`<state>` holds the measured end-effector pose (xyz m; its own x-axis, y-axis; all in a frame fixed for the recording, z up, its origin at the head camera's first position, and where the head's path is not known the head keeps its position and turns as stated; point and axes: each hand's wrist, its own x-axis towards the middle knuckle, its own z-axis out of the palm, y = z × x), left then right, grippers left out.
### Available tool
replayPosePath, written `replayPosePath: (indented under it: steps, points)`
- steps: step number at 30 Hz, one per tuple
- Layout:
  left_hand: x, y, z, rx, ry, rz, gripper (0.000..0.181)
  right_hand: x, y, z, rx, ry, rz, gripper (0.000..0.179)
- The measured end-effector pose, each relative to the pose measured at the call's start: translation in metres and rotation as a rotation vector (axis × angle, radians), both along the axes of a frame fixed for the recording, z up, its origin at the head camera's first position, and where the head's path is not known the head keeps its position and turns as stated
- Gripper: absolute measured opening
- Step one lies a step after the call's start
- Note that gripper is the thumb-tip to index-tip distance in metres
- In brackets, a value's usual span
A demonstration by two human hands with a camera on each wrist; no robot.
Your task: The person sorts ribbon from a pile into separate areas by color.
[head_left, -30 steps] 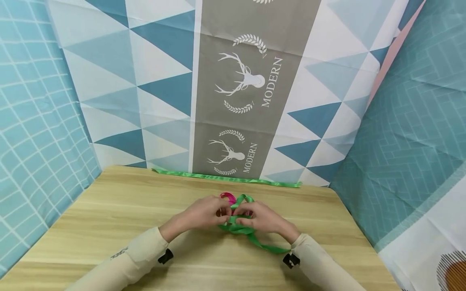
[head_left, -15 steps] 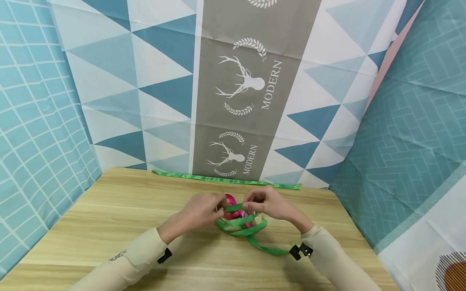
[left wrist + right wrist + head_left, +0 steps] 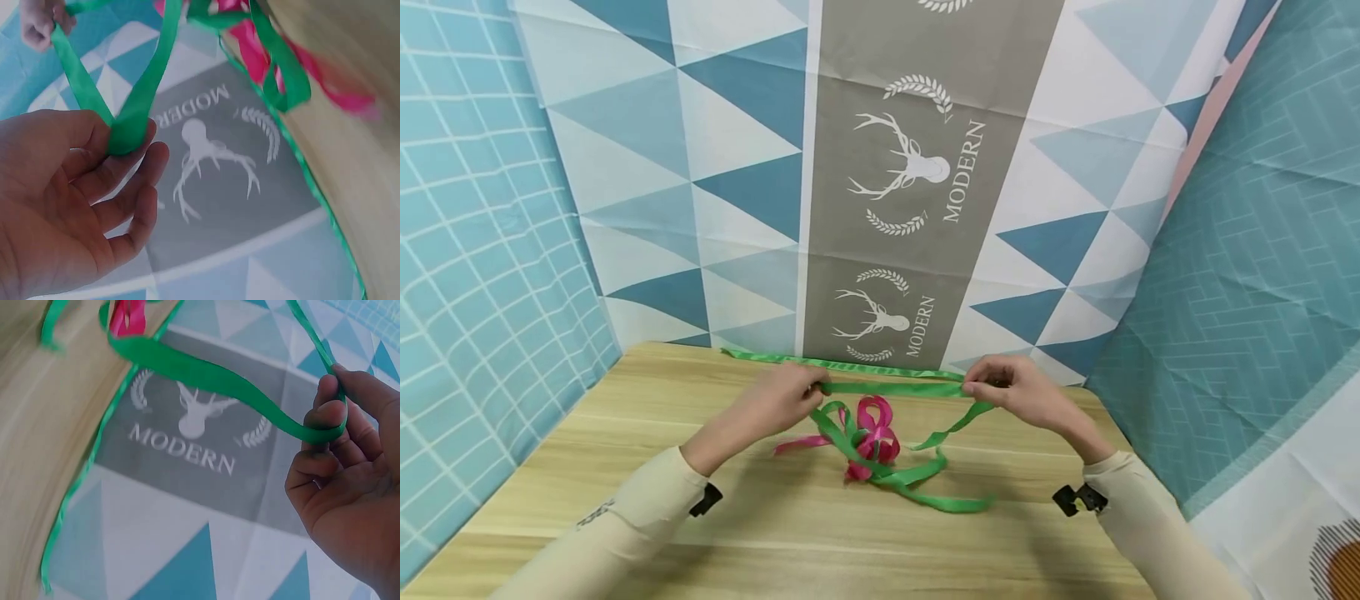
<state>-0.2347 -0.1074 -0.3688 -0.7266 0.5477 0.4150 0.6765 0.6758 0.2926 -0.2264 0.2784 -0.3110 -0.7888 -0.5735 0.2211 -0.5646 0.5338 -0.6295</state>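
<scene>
A length of green ribbon (image 3: 895, 389) runs nearly level between my two hands, above the table. My left hand (image 3: 775, 404) pinches it at one end of that span, and in the left wrist view the ribbon (image 3: 130, 133) folds round between thumb and forefinger. Its other end is held by my right hand (image 3: 1022, 396); the right wrist view has the ribbon (image 3: 187, 369) looping over the curled fingers. From both hands, loose lengths hang toward the table. Below the span, a looped pink ribbon (image 3: 876, 417) lies among more green loops, one pink tail pointing left.
A second green strip (image 3: 760, 357) lies along the table's back edge, against the patterned backdrop (image 3: 880, 167). The wooden table (image 3: 820, 542) is bordered by a blue checked cloth (image 3: 467, 275) on the left and a teal cloth (image 3: 1240, 292) on the right.
My hands have parted from close together over the bundle, the left going left and the right going right, both farther back. The green ribbon between them is now stretched out, uncovering the pink loops.
</scene>
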Motion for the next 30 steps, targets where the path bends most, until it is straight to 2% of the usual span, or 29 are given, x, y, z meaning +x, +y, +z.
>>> replayPosePath:
  steps: [9, 16, 20, 26, 30]
  points:
    - [-0.005, -0.038, 0.025, 0.034, -0.095, 0.021, 0.019, -0.001, 0.038, 0.012, 0.047, 0.114, -0.082, 0.009]
    - [-0.014, -0.075, 0.041, 0.026, -0.073, 0.096, 0.019, -0.001, 0.065, 0.016, 0.042, 0.077, -0.199, 0.015]
    - [-0.017, -0.098, 0.047, 0.046, -0.084, 0.106, 0.02, -0.002, 0.084, 0.016, 0.025, 0.074, -0.243, 0.019]
    - [-0.024, -0.132, 0.047, 0.064, -0.199, 0.073, 0.022, -0.008, 0.114, 0.012, 0.026, 0.055, -0.338, 0.025]
    - [-0.033, -0.153, 0.044, 0.085, -0.338, 0.032, 0.024, -0.014, 0.13, 0.005, 0.029, 0.007, -0.373, 0.03]
